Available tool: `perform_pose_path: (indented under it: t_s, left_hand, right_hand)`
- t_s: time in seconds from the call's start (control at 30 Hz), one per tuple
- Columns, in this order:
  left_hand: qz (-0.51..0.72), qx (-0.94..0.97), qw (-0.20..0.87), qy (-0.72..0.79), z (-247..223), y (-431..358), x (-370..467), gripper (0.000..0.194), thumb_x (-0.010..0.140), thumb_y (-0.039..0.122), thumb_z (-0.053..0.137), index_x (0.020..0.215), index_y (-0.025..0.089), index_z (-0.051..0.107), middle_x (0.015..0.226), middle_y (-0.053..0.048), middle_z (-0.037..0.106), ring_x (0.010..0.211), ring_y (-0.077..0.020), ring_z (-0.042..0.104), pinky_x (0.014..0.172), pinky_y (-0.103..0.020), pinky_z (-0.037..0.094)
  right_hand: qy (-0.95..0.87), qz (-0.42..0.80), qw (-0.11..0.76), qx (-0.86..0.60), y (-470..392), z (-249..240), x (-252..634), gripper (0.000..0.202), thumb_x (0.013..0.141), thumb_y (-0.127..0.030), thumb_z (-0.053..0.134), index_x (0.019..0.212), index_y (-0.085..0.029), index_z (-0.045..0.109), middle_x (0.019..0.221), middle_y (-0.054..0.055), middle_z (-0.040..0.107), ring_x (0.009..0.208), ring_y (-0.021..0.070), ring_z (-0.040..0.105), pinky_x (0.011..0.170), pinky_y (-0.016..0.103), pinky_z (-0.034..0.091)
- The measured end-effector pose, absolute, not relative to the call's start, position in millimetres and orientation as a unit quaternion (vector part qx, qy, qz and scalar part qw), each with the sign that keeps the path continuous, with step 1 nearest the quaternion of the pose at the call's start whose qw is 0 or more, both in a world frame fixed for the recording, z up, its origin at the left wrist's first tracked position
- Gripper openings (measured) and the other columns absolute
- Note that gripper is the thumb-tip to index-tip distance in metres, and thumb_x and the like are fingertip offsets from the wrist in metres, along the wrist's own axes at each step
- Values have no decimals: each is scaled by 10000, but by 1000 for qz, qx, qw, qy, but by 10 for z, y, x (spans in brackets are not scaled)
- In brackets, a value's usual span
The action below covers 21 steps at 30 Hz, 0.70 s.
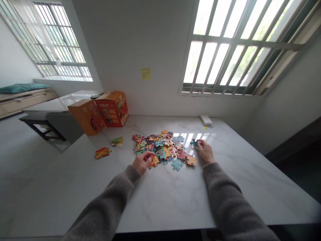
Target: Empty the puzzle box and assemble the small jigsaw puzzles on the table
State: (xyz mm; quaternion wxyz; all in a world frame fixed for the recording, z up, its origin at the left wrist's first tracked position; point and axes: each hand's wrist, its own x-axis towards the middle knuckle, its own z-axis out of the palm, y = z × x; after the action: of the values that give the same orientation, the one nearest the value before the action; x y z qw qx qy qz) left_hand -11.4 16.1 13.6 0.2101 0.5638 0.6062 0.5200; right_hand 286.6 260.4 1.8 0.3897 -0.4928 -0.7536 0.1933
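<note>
A heap of colourful puzzle pieces (164, 145) lies on the white marble-patterned table (165, 201). At its lower left edge, my left hand (143, 162) is closed with its fingertips at an orange puzzle piece (154, 162). My right hand (205, 151), right of the heap, pinches a dark teal puzzle piece (194, 143). A light blue piece (177, 164) lies at the near edge of the heap. Two small groups of pieces rest farther left, one orange and red (102, 153), the other green and yellow (117, 142).
Two orange boxes (112, 108) (87, 117) stand at the table's back left. A white device with a cable (206, 120) lies at the back right by the wall, below a barred window. A yellow note (146, 73) is stuck on the wall.
</note>
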Motion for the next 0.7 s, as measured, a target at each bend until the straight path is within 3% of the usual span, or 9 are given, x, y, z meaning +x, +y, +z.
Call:
perform_pose_path:
  t_s: [0.2,0.5,0.7]
  left_hand:
    - [503,579,219,603,127,180,-157,212,849,317,574,923,163,700,713,-23,665,618,-132,611,611,-253,478]
    - [491,587,198,613,151,179,-138,235,850,304,542,925,163,715,732,-36,680,647,-138,606,609,-254,480]
    - [488,586,194,617,188,168,-120,243,849,308,533,911,163,718,713,-30,667,639,-133,593,615,-252,475]
  right_hand:
    - [-785,154,347,-489,2761,-91,2929,288,884,-348,491,1043,-215,691,904,77,758,808,222,689,796,333,492]
    - [-744,84,323,-579,2980,-122,2995,354,890,-339,488,1143,-171,670,852,92,714,793,232,643,773,344,447]
    - [-730,9,301,-613,3000,-86,2951,377,879,-365,512,1160,-153,647,999,140,635,917,268,591,800,371,423]
